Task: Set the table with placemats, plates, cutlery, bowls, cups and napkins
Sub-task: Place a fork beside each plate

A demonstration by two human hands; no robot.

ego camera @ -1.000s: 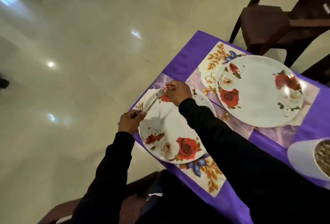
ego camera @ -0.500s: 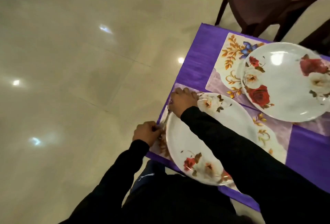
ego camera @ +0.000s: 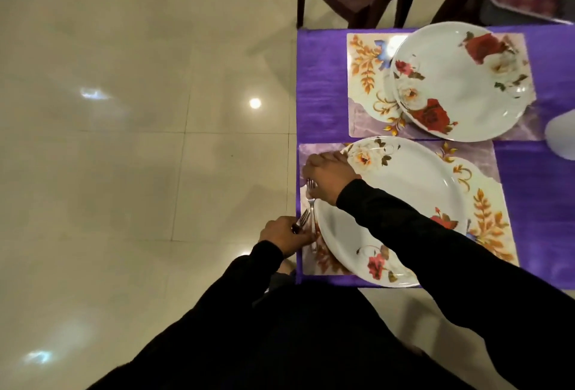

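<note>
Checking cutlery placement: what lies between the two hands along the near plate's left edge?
In the head view, a fork lies on the placemat beside the near plate, between the right hand and the left hand, which holds another fork.

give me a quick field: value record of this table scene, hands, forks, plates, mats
left hand: grips a fork at the table's edge
right hand: holds a second fork down beside the near plate
second fork: lies along the near plate's left rim
near plate: floral, on the near placemat
far plate: floral, on the far placemat
cloth: purple tablecloth
not yet seen on mats: bowls, cups, napkins
</note>
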